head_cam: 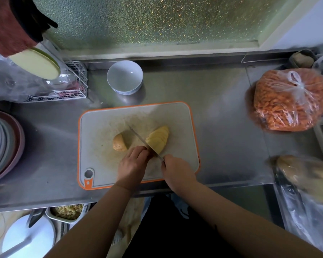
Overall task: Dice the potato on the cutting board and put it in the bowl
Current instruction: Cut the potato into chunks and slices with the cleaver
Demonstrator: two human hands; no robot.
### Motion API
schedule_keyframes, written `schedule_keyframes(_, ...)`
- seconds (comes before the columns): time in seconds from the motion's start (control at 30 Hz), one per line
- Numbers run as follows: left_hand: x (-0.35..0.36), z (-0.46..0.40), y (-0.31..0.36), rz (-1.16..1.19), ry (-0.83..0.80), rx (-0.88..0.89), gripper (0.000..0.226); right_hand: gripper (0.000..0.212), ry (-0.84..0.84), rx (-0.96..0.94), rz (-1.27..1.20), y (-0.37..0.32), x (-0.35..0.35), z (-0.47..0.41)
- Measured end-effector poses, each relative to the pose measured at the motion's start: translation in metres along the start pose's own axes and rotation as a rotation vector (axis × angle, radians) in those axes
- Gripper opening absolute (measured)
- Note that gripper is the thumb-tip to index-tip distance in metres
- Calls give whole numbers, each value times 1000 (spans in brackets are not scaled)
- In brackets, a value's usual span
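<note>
White bowl point(124, 77) sits unfilled; potato slices point(158, 139) lie on board point(101, 127).

Dim, soft daylight through the frosted window point(157, 19), dull glare on the steel tabletop point(222, 94), wide-angle bending, blurred edges.

- counter point(222, 116): brushed metal, dull shine
- cutting board point(101, 127): matt grey plastic, stained, orange rim
- bowl point(124, 76): glossy white ceramic
- knife point(144, 142): polished metal blade
- bag point(291, 99): thin, crinkled clear plastic
</note>
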State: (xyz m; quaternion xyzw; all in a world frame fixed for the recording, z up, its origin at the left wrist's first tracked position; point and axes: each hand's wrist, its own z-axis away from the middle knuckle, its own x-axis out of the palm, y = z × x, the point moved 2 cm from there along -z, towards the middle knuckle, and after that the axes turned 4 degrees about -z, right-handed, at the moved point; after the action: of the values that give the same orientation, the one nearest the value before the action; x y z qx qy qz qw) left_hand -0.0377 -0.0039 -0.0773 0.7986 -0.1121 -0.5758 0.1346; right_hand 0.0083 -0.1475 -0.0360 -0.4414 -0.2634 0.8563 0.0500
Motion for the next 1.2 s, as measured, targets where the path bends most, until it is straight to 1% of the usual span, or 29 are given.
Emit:
schedule_keyframes(0.17,0,0,0,23,16,26,13,24,-12,-9,11,-6,1,-2)
schedule_keyframes(0.27,-1,-1,1,13,26,42,7,24,9,-23,10,-7,-1,1)
schedule_keyframes(0.4,-1,0,-1,19,27,48,15,24,11,-63,38,-8,-8,10)
schedule_keyframes(0.53,0,2,-4,32,12,39,17,22,4,-42,24,-10,-12,16)
schedule_keyframes(0.83,4,3,-3,16,28,14,17,19,-35,-16,74,-14,-13,14)
schedule_keyframes(0.97,4,3,-4,25,-7,3,18,17,-53,-27,120,-16,-11,14)
schedule_keyframes(1.07,5,4,-6,30,-29,-16,18,15,-55,-2,90,-16,-7,12)
schedule_keyframes(1.2,2,4,-3,34,11,-9,20,16,-71,0,94,-15,-6,11)
